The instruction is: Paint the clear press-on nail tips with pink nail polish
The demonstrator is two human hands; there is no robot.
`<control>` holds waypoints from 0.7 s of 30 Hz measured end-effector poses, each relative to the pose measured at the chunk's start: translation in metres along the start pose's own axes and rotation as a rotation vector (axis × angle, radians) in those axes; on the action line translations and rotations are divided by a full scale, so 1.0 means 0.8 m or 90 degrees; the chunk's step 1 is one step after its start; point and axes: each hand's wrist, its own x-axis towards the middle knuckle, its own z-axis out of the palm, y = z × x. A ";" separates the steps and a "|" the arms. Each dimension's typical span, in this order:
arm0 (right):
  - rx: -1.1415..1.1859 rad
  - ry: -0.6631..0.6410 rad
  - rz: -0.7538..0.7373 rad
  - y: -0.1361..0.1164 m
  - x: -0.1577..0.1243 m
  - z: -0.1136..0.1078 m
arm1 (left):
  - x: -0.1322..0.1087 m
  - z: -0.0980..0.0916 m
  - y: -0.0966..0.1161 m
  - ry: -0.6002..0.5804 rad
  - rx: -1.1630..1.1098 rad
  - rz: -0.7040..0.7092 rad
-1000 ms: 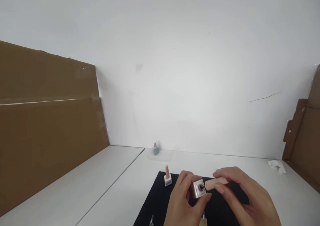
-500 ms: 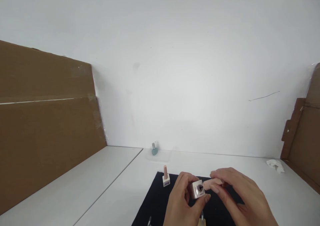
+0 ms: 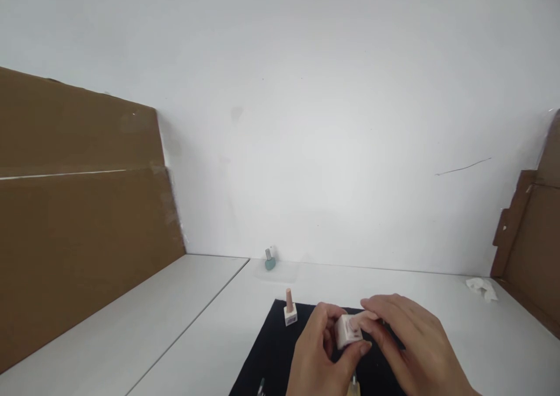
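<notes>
My left hand (image 3: 318, 352) is closed round a white square nail polish bottle (image 3: 345, 333), tilted so its neck faces right. Between the thumb and fingers of my right hand (image 3: 409, 340) is the bottle's pale pink cap (image 3: 362, 319), its end against the bottle's neck. Whether the cap is screwed tight I cannot tell. A second nail polish bottle (image 3: 290, 313), white with a pink cap, stands upright on the black mat (image 3: 266, 349), left of my hands. Partly hidden below them is a yellowish thing with a metal stem (image 3: 353, 387).
At the back, a teal bottle with a grey cap (image 3: 269, 260) stands by a clear sheet (image 3: 284, 272). Crumpled white tissue (image 3: 481, 288) lies at right. Cardboard walls (image 3: 87, 227) flank the white table (image 3: 184, 349). A small metal-tipped item (image 3: 261, 386) is cut off at the bottom edge.
My right hand has moved left, bringing the cap from just off the bottle's neck onto it. The bottle in my left hand has turned slightly.
</notes>
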 end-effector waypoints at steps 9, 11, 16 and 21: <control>0.367 -0.106 0.507 0.016 0.000 0.003 | 0.008 -0.014 0.009 -0.060 0.008 -0.002; 0.305 -0.069 0.417 0.010 -0.001 0.002 | 0.015 -0.017 0.007 -0.127 -0.035 -0.055; 0.300 -0.112 0.403 0.005 0.004 -0.008 | 0.020 -0.020 0.019 -0.125 0.076 0.009; 0.375 -0.080 0.557 0.021 0.010 -0.016 | 0.024 -0.015 0.044 -0.108 0.170 0.083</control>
